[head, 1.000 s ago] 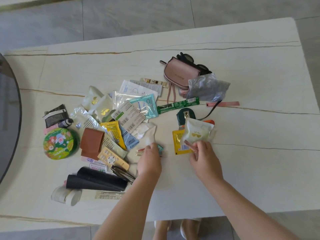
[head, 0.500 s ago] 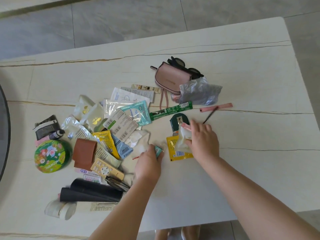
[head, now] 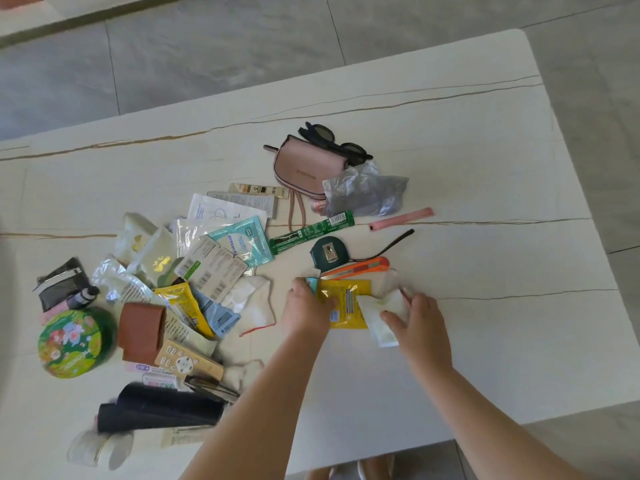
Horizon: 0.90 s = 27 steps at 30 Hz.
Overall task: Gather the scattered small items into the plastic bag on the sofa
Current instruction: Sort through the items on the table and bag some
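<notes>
Gathering under way: the white sachet [head: 382, 315], earlier lifted, is now pinched flat by the right hand [head: 417, 325]; the left hand [head: 306, 306] grips small packets beside the yellow foil packet [head: 344, 301] on the desk [head: 485, 323]; the crumpled clear plastic bag [head: 363, 194] lies beyond.

One head-worn wide-angle view looks steeply down and forward at the table [head: 485, 168], near enough that both forearms enter from six o'clock.

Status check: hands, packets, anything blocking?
Left hand grips small teal packet beside yellow foil sachet. Right hand holds white packet. Crumpled clear plastic bag lies on white table; path unobstructed.
</notes>
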Each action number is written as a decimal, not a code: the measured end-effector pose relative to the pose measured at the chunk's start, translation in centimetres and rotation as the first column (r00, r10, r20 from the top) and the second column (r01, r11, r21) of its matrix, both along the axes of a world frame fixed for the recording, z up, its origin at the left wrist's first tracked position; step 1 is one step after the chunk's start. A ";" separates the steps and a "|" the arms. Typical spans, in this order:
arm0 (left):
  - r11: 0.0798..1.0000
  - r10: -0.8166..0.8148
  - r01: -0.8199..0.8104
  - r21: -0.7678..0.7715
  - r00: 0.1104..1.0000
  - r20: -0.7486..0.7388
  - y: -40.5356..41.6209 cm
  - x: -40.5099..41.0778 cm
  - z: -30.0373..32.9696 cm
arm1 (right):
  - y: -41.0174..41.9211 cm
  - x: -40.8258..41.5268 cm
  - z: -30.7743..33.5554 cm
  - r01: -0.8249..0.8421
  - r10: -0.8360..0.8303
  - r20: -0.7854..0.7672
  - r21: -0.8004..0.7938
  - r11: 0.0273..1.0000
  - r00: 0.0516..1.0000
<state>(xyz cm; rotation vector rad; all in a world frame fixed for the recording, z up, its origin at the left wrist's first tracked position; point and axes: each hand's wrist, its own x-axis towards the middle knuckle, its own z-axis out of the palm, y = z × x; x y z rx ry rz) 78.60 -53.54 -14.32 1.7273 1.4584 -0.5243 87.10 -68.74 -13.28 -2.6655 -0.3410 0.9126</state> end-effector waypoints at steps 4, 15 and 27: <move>0.986 0.055 -0.049 0.159 0.998 -0.036 -1.2 -0.1 -0.8 | -0.5 -0.2 -0.5 0.021 -0.020 -0.015 0.048 0.999 1.000; 0.979 0.191 -0.182 -0.093 0.976 0.099 -2.2 -1.3 2.0 | -1.7 0.7 2.8 0.350 -0.294 -0.318 0.137 0.927 0.901; 0.955 0.206 -0.138 -0.261 0.945 0.252 -4.0 0.0 18.9 | -6.9 1.3 18.9 0.773 -0.491 -0.652 0.243 0.586 0.578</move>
